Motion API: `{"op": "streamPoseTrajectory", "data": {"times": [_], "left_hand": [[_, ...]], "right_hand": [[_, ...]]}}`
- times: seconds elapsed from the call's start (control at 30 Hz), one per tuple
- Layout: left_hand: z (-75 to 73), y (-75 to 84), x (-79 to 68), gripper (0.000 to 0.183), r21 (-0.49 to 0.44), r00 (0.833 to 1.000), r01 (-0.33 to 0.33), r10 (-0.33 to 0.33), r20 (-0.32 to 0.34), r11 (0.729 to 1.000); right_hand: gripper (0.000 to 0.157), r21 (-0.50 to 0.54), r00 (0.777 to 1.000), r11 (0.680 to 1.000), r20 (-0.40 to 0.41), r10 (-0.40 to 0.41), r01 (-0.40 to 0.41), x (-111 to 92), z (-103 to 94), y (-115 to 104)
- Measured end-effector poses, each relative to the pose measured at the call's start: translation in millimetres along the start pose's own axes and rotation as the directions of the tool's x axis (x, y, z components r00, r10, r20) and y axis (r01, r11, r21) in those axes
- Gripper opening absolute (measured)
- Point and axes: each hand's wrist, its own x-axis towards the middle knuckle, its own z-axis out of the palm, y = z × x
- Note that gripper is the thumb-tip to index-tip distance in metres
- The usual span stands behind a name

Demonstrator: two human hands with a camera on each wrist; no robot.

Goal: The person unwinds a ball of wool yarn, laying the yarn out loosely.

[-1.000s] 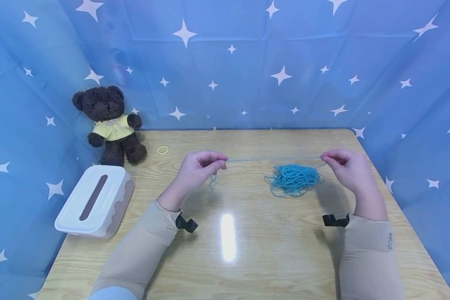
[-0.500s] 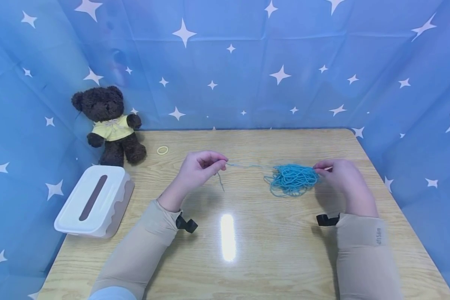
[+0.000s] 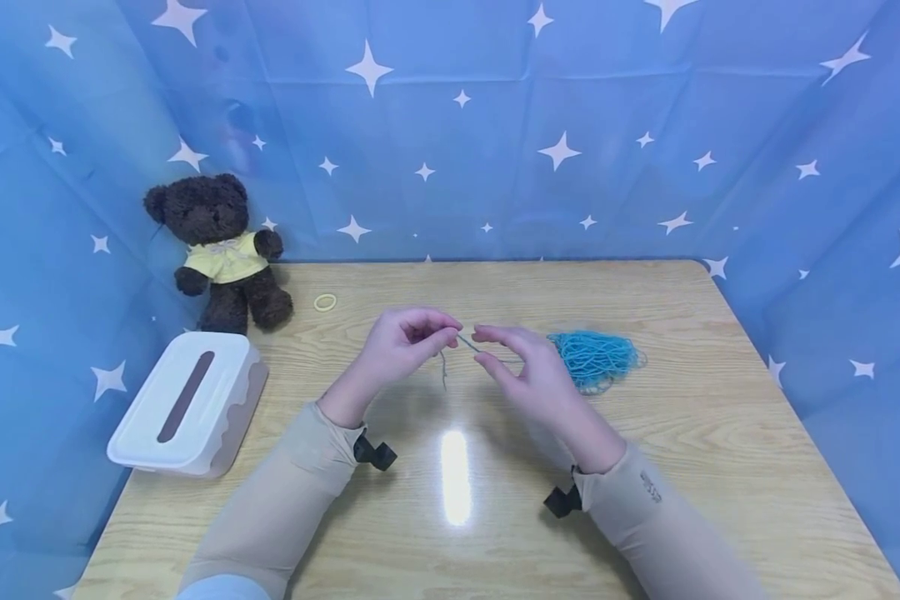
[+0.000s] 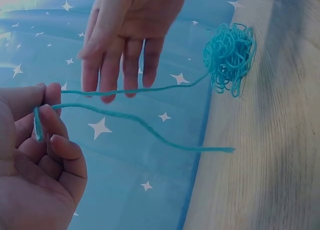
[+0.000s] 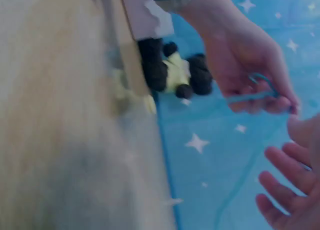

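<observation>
Between the thumb and forefinger of my left hand (image 3: 397, 350), a strand of turquoise yarn (image 4: 120, 92) is pinched. In the left wrist view, one length runs from there to the tangled yarn pile (image 3: 600, 358) on the table; a loose tail (image 4: 180, 148) hangs out below it. My right hand (image 3: 536, 379) is close to the left, at the strand's side, with thumb and forefinger apart. Its fingers (image 4: 111, 75) extend nearly straight and pinch nothing in the left wrist view. The right wrist view is blurred.
On the left of the wooden table (image 3: 495, 550) are a white lidded box (image 3: 153, 400) with a slot and a dark brown teddy bear (image 3: 225, 258) in a yellow shirt. A small yellow ring (image 3: 325, 302) lies beside the bear. A blue starry curtain (image 3: 450, 125) surrounds the table.
My right hand has let go of the yarn at the right, passed the pile and moved left to near my left hand. The left hand has stayed put, still pinching the strand.
</observation>
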Motion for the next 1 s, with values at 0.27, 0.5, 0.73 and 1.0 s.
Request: {"op": "streamPoseTrajectory", "data": {"times": [0.27,0.5,0.73,1.0], "left_hand": [[1.9,2.1,-0.3,0.017,0.020,0.999,0.028,-0.028,0.031,0.999],[2.0,1.8,-1.3,0.015,0.025,0.999,0.009,-0.011,0.049,1.000],[3.3,2.8,-1.3,0.016,0.026,0.998,0.037,-0.038,0.049,0.999],[4.1,2.5,-0.5,0.016,0.039,0.997,0.048,-0.050,0.052,0.998]], "right_hand": [[0.026,0.081,0.997,0.995,-0.046,0.069,-0.065,0.9,13.8,5.5],[0.021,0.098,0.995,0.990,0.016,0.103,-0.105,2.6,11.9,2.6],[0.019,0.079,0.996,0.993,-0.024,0.090,-0.088,1.0,6.7,1.4],[0.019,0.049,0.999,0.998,-0.006,0.034,-0.034,1.1,12.5,3.9]]}}
